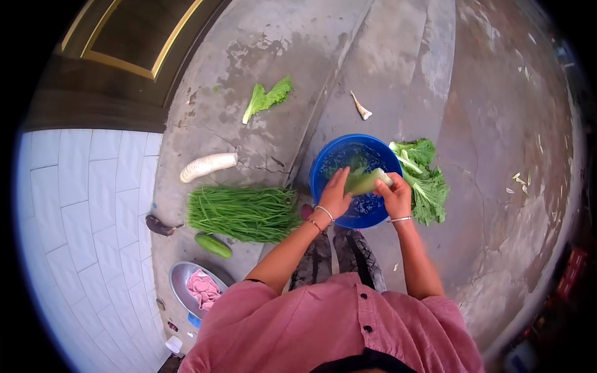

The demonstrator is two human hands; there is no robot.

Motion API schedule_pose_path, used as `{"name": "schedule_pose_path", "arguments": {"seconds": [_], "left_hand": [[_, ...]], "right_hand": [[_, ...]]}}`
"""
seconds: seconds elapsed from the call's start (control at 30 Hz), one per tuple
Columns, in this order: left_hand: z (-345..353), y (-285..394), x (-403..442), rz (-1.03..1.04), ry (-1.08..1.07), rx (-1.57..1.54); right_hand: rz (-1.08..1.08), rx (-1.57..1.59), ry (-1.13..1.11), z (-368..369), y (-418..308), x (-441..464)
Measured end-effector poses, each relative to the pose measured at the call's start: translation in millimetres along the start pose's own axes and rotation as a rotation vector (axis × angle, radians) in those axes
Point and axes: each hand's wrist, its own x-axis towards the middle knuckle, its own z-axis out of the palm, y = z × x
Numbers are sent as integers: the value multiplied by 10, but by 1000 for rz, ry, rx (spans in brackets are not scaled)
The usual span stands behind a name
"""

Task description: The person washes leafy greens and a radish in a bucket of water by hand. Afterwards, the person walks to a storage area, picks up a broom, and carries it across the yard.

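Note:
Over a blue basin [316, 165] of water, both my hands hold a leafy green [363, 183] with a thick pale stalk. My left hand [336, 193] is closed round its left part, fingers pointing up and away from me. At the cut, whitish end, my right hand [397, 198] grips the stalk between thumb and fingers. The leafy part hangs toward the water and is partly hidden by my left hand. Just right of the basin lie more leafy greens [429, 189], close to my right hand.
Left on the concrete lie a bundle of long green stems [242, 214], a white radish [209, 166], a cucumber [213, 245] and a dark object [163, 225]. A metal bowl [180, 283] holds a pink cloth [204, 288]. Farther off are a loose leaf [267, 99] and a pale root [360, 107].

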Motion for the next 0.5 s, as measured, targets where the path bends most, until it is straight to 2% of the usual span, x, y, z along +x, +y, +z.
{"name": "schedule_pose_path", "arguments": {"seconds": [0.03,0.1,0.13,0.2,0.23,0.27,0.33,0.4,0.43,0.47,0.5], "left_hand": [[107,-151,86,1,-4,1],[342,-470,223,-96,-172,186],[330,-426,252,-96,-173,186],[255,-273,344,-383,-372,372],[313,-331,382,-372,-377,376],[393,-433,423,-401,-427,420],[449,-464,453,-407,-485,472],[432,-425,434,-496,-558,478],[456,-489,434,-489,-570,411],[456,-506,411,-479,-575,416],[429,-490,390,-368,-462,339]], "right_hand": [[-18,12,29,42,192,87],[15,-33,69,84,646,281],[41,-77,107,101,846,371],[151,-114,109,159,1087,518],[221,-254,142,172,1140,546],[144,-574,175,148,1451,647],[271,-648,233,243,1382,644],[267,-808,229,262,1444,672],[248,-754,221,243,1468,642],[250,-751,233,221,1389,596],[131,-705,99,208,1181,553]]}}
